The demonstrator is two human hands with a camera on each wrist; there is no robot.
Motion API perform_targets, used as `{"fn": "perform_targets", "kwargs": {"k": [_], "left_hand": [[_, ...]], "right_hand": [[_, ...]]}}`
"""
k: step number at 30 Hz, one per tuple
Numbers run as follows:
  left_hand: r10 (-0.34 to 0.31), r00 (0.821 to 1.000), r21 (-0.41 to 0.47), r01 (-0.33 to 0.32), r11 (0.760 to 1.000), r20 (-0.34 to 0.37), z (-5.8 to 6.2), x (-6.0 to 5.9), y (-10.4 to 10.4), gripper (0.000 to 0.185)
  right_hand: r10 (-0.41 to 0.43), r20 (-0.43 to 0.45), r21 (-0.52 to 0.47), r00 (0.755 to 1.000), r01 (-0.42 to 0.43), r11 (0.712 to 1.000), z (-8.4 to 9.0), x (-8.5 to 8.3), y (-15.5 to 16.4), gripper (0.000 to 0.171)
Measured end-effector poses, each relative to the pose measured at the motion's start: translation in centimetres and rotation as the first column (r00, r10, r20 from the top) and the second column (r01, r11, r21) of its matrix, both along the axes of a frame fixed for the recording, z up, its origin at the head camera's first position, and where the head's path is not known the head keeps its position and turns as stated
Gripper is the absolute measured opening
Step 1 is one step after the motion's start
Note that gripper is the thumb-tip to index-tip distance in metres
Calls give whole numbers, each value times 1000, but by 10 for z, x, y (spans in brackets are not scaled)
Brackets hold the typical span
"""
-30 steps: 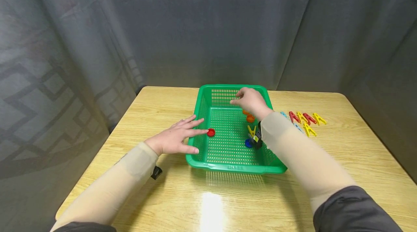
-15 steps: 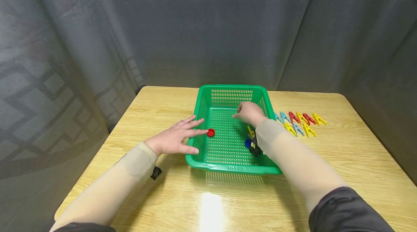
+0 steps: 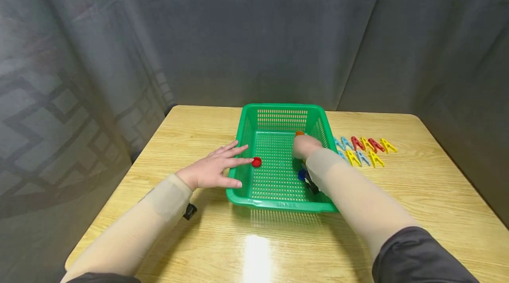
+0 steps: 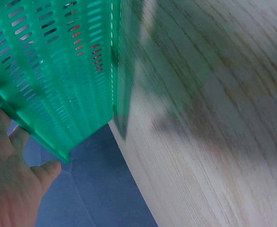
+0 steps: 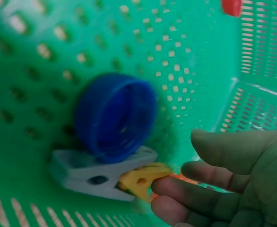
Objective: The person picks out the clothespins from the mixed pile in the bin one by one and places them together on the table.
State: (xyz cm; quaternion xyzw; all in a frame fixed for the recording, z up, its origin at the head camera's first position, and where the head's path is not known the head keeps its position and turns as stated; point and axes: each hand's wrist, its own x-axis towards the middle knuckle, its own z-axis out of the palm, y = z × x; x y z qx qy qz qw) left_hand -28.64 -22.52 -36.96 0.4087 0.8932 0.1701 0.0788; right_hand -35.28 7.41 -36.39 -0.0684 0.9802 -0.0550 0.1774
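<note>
Since 1 s ago the right hand [image 3: 305,146] has pulled back from the far wall of the green basket [image 3: 254,186] and dropped toward the basket floor, near the right wall; the basket itself has slid a little to the left. The left hand hasn't moved.

Right hand: in the wrist view its fingers [image 5: 209,175] are loosely curled, fingertips touching a yellow clothespin [image 5: 141,179] — whether it's actually pinched I can't tell. The yellow pin lies against a pale grey-blue clothespin [image 5: 89,177], and a blue bottle cap [image 5: 115,116] sits open side up, overlapping that grey pin. All three are on the basket floor, right-hand part, toward the near end.

Left hand [image 3: 210,169]: flat on the wooden table [image 3: 258,239], fingers straight and spread, index tip over the basket's left rim by a red cap [image 3: 256,162] — holding nothing.

An orange cap [image 3: 299,133] shows just beyond the right hand, inside the basket. On the table to the right of the basket, approx. seven clothespins [image 3: 363,150] — blue, red, yellow — lie in two short rows, apart from the basket.
</note>
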Motion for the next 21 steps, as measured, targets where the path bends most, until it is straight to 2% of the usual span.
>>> {"fn": "perform_targets", "kwargs": {"k": [5,10,13,18,21], "left_hand": [[2,1000,-5,-2,1000,-5,1,1,0,70],[-6,1000,14,6,1000,-4,1,2,1,69],[-9,1000,17,9,1000,-6,1,2,0,69],[-6,1000,13,6,1000,-6,1,2,0,71],[-3,1000,16,3,1000,-2,0,1,0,70]], "right_hand": [[-2,12,26,1000,2,1000,-6,0,-2,19],[-16,46,10,999,16,1000,-10,-3,-5,16],[-22,56,-14,998,23,1000,-12,-4,-7,15],[-2,61,-71,998,7,997,-12,-4,-10,24],[21,44,-80,999,-18,997,-10,-2,-11,19]]}}
